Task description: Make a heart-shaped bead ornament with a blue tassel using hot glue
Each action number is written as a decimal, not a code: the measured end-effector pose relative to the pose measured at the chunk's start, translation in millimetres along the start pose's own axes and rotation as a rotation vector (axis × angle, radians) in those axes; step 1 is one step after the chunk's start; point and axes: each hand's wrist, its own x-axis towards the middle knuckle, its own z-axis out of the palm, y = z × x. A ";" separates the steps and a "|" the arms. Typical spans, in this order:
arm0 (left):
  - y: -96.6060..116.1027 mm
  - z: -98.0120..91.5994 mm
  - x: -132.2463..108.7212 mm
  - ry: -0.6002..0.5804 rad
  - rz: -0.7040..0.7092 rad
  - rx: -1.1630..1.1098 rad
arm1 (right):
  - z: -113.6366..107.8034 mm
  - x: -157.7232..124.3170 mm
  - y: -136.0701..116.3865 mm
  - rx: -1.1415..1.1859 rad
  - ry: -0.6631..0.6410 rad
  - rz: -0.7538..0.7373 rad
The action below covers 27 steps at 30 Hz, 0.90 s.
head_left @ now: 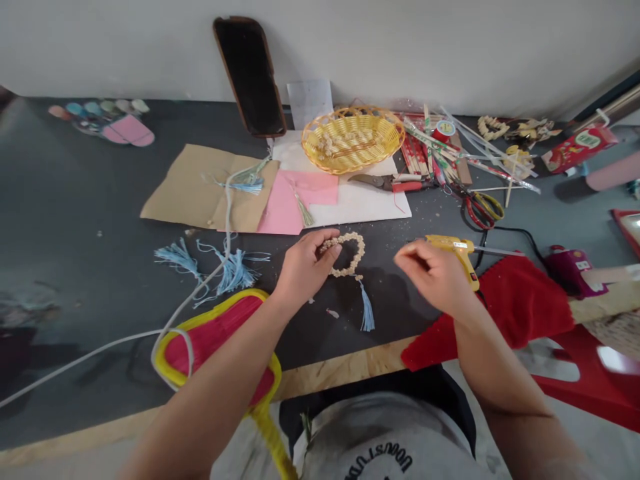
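A heart-shaped ring of small beige beads (361,249) is pinched at its left side between the thumb and fingers of my left hand (313,261). From its lower end a light blue tassel (367,308) hangs down onto the dark tabletop. To the right, apart from the ring, my right hand (425,268) is closed in a pinch. Whatever its fingertips hold, if anything, is too small to make out. Just behind that hand lies a yellow glue gun (456,248) with a clear glue stick, partly covered by the hand.
Blue tassels (233,268) and a white cable (229,220) lie left. A wicker basket (353,160), pliers (385,182) and scissors (483,210) are behind. A phone (250,77) leans on the wall. Red cloth (515,300) and a yellow-edged pink object (215,333) lie near the front edge.
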 end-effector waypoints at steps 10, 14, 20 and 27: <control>4.5 -7.3 0.0 0.197 0.409 0.396 | 38.2 3.5 2.9 -0.405 -0.151 -0.194; 20.1 -23.6 -7.8 0.121 0.365 0.561 | 34.9 5.7 -3.7 -0.373 -0.145 -0.215; 28.1 -37.0 -26.9 -0.116 0.259 0.814 | 39.8 33.7 -21.7 -0.356 -0.274 -0.142; 1.8 -17.4 -24.7 -0.087 0.237 0.649 | 68.9 61.9 -38.0 -0.603 -0.511 -0.100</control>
